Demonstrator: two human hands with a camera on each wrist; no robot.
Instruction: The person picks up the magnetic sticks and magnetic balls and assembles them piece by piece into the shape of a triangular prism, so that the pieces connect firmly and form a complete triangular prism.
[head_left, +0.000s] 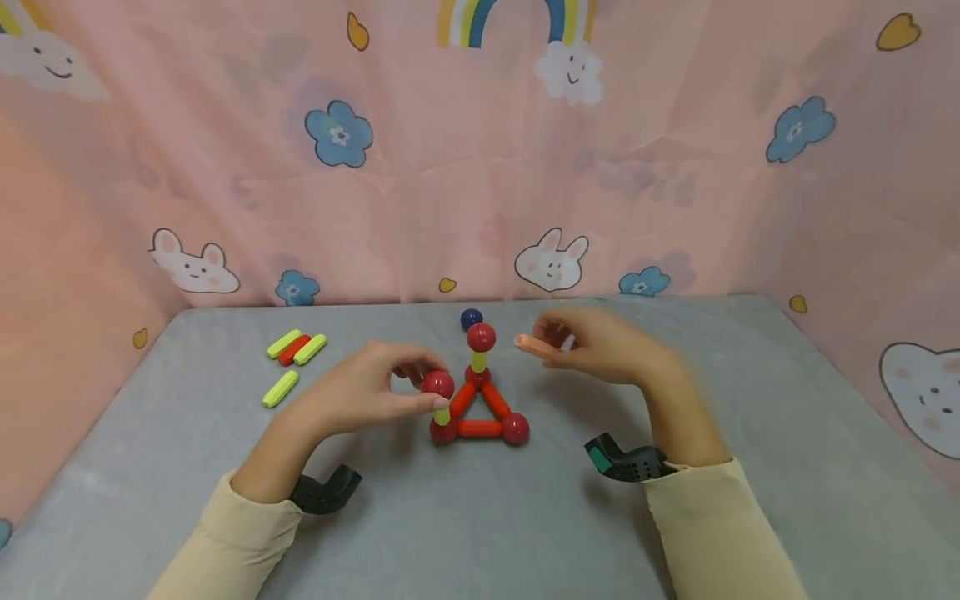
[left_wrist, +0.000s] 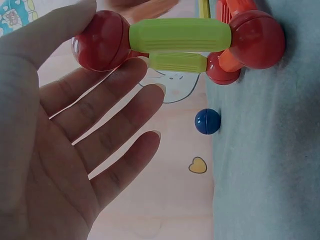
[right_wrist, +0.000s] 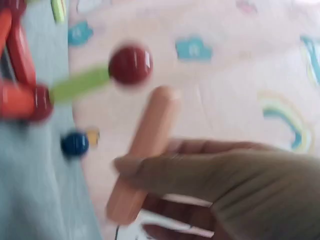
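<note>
Head view: we note a small structure of plastic rods and balls near mid tabletop [head_left: 525, 533], grey cloth-covered. Its base is a flat triangle of orange plastic rods [head_left: 480, 428] joined by dark red balls. Two short yellow-green plastic rods stand up from it: one at the far corner [head_left: 478, 362] capped by a dark red ball [head_left: 481, 337], one at the near-left corner [head_left: 442, 415] capped by another dark red ball [head_left: 438, 384].

Left hand [head_left: 367, 392]: thumb and fingers touch that near-left ball. The left wrist view shows the palm wide and the fingers straight, so we read it as steadying, not clasping.

Right hand [head_left: 592, 346]: it pinches a pale orange plastic rod [head_left: 536, 344] between thumb and fingers, and is blurred in both views. The rod's free end points left, toward the far capped ball; its long axis runs roughly level, across our view. It lies just right of that ball and apart from it. The right hand is the nearer one to the far ball; the left is at the near one.

Also seen: a dark blue ball [head_left: 471, 317] behind the structure, and loose yellow-green and red rods [head_left: 296, 347] at far left.
</note>
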